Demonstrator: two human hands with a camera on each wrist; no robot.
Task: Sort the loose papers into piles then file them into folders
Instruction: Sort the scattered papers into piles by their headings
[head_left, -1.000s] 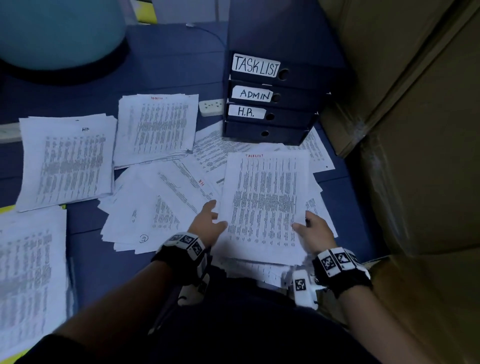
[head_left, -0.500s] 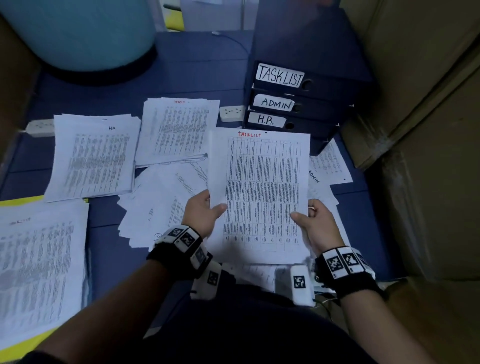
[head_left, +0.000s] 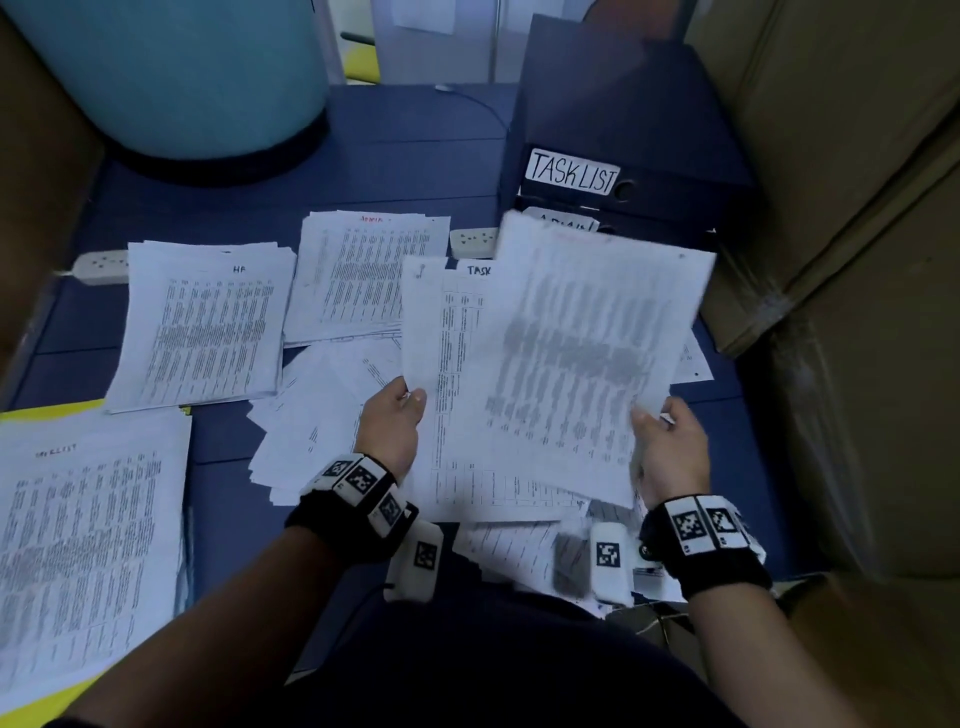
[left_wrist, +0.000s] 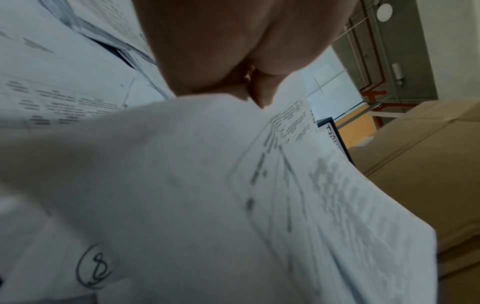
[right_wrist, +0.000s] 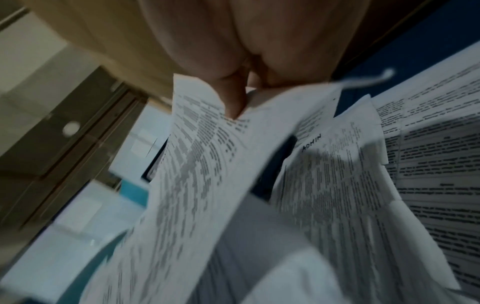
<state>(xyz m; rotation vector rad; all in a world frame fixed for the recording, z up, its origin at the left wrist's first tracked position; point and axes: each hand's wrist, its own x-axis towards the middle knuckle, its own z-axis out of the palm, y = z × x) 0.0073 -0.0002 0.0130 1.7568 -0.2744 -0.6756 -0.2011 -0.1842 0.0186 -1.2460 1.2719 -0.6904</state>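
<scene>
My left hand pinches the lower left edge of a small stack of printed sheets headed TASK. My right hand pinches a single blurred sheet, lifted and tilted over that stack; the right wrist view shows the thumb on that sheet. Sorted piles lie on the blue floor: the HR pile, the ADMIN pile, and a tasklist pile at the left. A loose heap of papers lies under my hands. The dark folders labelled TASKLIST and ADMIN are stacked at the back right.
Cardboard boxes wall in the right side. A large teal drum stands at the back left. Two white power strips lie near the piles. A yellow folder edge shows under the left pile.
The tasklist sheets were lifted off the floor in both hands. Now my right hand has pulled the top sheet away to the right and upward, while the left keeps the others.
</scene>
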